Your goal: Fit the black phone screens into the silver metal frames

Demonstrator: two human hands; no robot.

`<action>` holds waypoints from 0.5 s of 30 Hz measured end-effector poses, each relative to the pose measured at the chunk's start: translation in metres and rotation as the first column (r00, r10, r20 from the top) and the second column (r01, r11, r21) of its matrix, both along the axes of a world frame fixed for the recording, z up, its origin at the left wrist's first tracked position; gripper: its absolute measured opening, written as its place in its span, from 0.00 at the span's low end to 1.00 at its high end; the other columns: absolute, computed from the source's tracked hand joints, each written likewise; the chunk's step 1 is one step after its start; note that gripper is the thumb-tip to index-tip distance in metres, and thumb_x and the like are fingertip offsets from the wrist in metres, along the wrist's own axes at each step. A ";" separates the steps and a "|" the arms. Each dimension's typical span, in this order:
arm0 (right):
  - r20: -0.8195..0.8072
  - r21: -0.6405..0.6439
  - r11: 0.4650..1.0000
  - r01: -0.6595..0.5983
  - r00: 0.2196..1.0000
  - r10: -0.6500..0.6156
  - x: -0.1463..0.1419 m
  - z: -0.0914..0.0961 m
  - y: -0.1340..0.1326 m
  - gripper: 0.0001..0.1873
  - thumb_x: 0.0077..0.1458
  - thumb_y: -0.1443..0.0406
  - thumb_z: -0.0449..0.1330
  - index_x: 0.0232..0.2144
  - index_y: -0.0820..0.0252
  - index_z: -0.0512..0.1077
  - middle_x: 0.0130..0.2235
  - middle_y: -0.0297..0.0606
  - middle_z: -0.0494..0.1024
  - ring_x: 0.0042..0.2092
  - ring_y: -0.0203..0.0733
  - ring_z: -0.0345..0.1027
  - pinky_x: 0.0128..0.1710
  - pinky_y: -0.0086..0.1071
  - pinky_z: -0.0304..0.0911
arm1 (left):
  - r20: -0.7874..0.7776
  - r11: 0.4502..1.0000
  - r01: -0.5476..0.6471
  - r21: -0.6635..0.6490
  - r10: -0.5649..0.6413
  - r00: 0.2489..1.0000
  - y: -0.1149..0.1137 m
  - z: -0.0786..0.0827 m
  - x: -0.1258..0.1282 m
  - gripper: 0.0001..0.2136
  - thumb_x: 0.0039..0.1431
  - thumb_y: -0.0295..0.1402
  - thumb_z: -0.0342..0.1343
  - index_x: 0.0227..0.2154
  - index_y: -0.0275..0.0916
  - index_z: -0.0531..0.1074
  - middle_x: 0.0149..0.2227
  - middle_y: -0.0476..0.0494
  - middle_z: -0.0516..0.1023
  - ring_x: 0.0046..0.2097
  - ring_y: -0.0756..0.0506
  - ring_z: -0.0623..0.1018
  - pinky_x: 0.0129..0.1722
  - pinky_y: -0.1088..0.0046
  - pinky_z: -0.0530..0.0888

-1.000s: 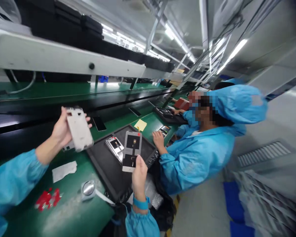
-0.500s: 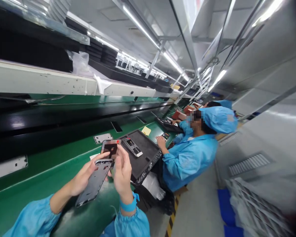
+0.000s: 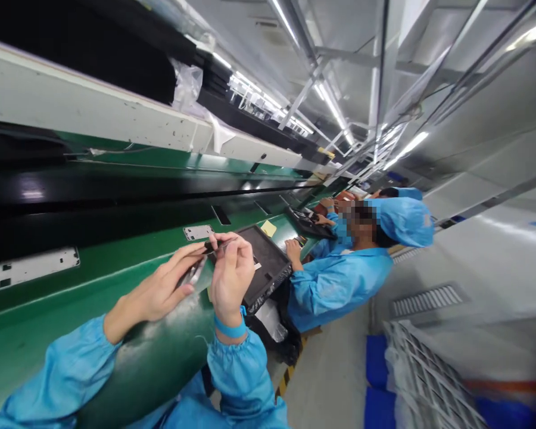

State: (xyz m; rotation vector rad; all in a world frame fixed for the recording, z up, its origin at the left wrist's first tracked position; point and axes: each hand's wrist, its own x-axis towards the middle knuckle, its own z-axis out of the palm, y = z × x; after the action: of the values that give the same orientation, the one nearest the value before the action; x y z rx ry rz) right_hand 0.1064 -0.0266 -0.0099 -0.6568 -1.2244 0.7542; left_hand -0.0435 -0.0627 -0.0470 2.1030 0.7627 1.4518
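My left hand (image 3: 161, 289) is closed round a grey phone housing (image 3: 197, 271), now seen nearly edge-on with its far end by my fingertips. Close against it, my right hand (image 3: 233, 280) pinches a thin phone panel (image 3: 222, 245), mostly hidden behind the fingers and tilted edge-on. Both hands are above the green bench (image 3: 161, 351), fingertips almost meeting. I cannot tell whether housing and panel touch. Just beyond the right hand sits a black tray (image 3: 274, 247), with a light phone part (image 3: 257, 266) partly showing in it.
White phone frames (image 3: 33, 268) lie along the line at left, another white frame (image 3: 198, 232) ahead. A dark phone screen (image 3: 221, 215) lies farther on. Yellow paper (image 3: 268, 228) is behind the tray. A co-worker in blue (image 3: 343, 280) sits at right, one hand on the bench.
The housing and panel have turned from showing their faces to nearly edge-on, and my hands have come closer together. The head view has shifted, and the white frame at left shows more fully.
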 end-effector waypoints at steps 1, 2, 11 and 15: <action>0.029 0.008 1.000 -0.025 0.999 0.025 0.003 -0.008 0.000 0.16 0.70 0.50 0.55 0.37 0.54 0.64 0.50 0.44 0.75 0.54 0.46 0.74 0.60 0.47 0.71 | 0.049 0.999 -0.033 -0.015 0.034 0.998 0.001 0.002 -0.005 0.27 0.73 0.50 0.52 0.67 0.40 0.71 0.70 0.29 0.66 0.70 0.30 0.68 0.71 0.49 0.65; 0.085 -0.002 0.999 -0.047 0.995 0.047 0.007 -0.021 0.001 0.15 0.71 0.51 0.54 0.37 0.54 0.63 0.54 0.46 0.74 0.58 0.47 0.72 0.61 0.48 0.69 | 0.125 0.997 -0.068 -0.048 0.074 0.989 0.002 0.004 -0.011 0.27 0.72 0.52 0.53 0.64 0.40 0.74 0.68 0.29 0.69 0.66 0.30 0.73 0.67 0.50 0.69; 0.767 -0.345 0.920 0.186 0.621 0.162 0.015 -0.174 -0.007 0.04 0.61 0.67 0.61 0.32 0.59 0.71 0.57 0.55 0.74 0.64 0.60 0.66 0.62 0.57 0.60 | 0.776 0.741 0.463 -0.486 0.122 0.619 -0.003 0.028 -0.026 0.45 0.59 0.68 0.56 0.68 0.39 0.65 0.39 0.30 0.84 0.34 0.33 0.84 0.30 0.56 0.81; 0.790 -0.281 0.937 0.209 0.604 0.102 0.019 -0.182 -0.002 0.09 0.65 0.60 0.59 0.41 0.59 0.74 0.57 0.56 0.74 0.62 0.61 0.66 0.60 0.60 0.61 | 0.860 0.608 0.660 -0.442 0.078 0.504 -0.018 0.037 -0.016 0.38 0.68 0.63 0.47 0.70 0.43 0.62 0.41 0.31 0.84 0.35 0.35 0.84 0.34 0.58 0.81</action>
State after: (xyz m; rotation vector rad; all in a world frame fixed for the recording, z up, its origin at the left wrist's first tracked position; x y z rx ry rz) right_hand 0.1254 -0.0290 -0.1915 -1.4362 -1.9007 0.6316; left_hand -0.0593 -0.0803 -0.0104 0.6733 0.3818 1.3385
